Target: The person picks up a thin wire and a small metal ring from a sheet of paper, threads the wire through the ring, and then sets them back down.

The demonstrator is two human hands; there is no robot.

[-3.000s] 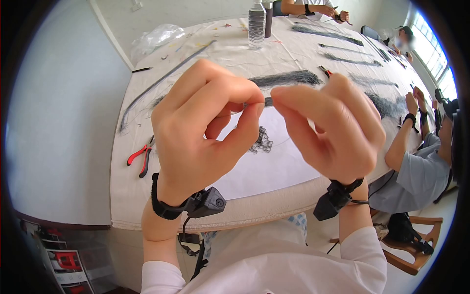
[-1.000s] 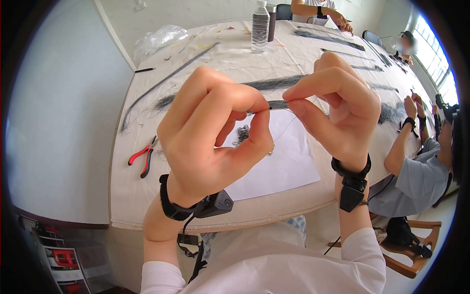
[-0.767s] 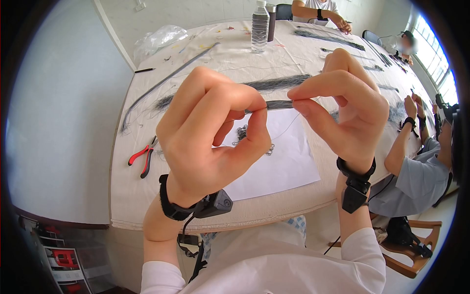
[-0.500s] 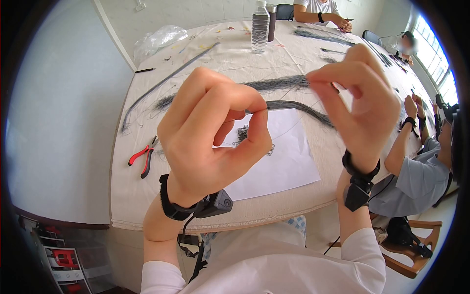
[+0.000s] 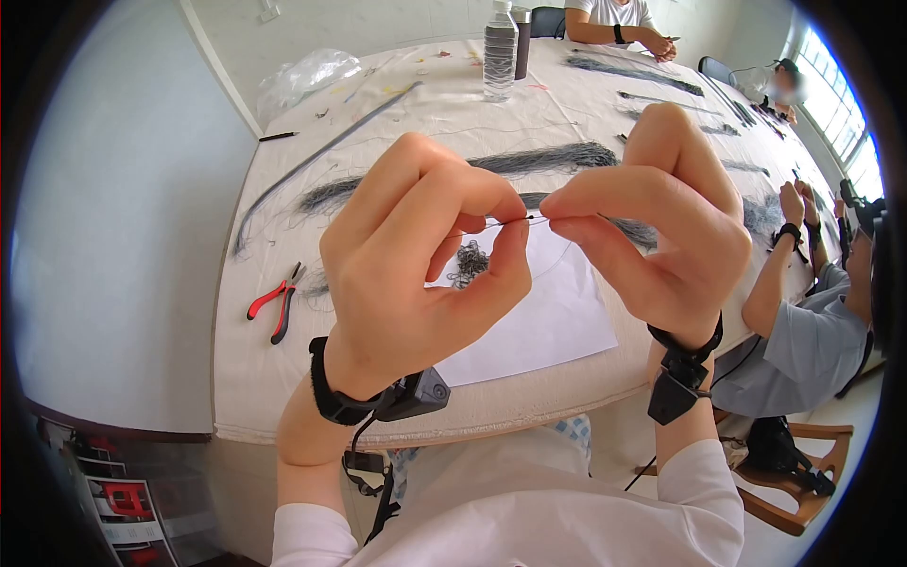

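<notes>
My left hand (image 5: 416, 255) pinches a thin dark thread (image 5: 532, 218) between thumb and forefinger above the table. Close on its right, my right hand (image 5: 661, 222) has thumb and forefinger pressed towards the same thread, with only a small gap between the two pinches. A small dark knot or ring shows at my left fingertips, too small to tell which. Beneath the hands lies a white paper (image 5: 548, 321) with a pile of small dark metal rings or hooks (image 5: 470, 265). Behind them stretch bundles of dark grey strands (image 5: 539, 161).
Red-handled pliers (image 5: 282, 304) lie at the left, beyond them a long grey strand bundle (image 5: 331, 146) and a pen (image 5: 278, 137). A water bottle (image 5: 501, 57) and a dark flask (image 5: 521, 42) stand at the back. People sit across the table and at the right.
My right hand has come down and left, bringing its fingertips close to my left fingertips. My left hand has shifted slightly right, still pinching.
</notes>
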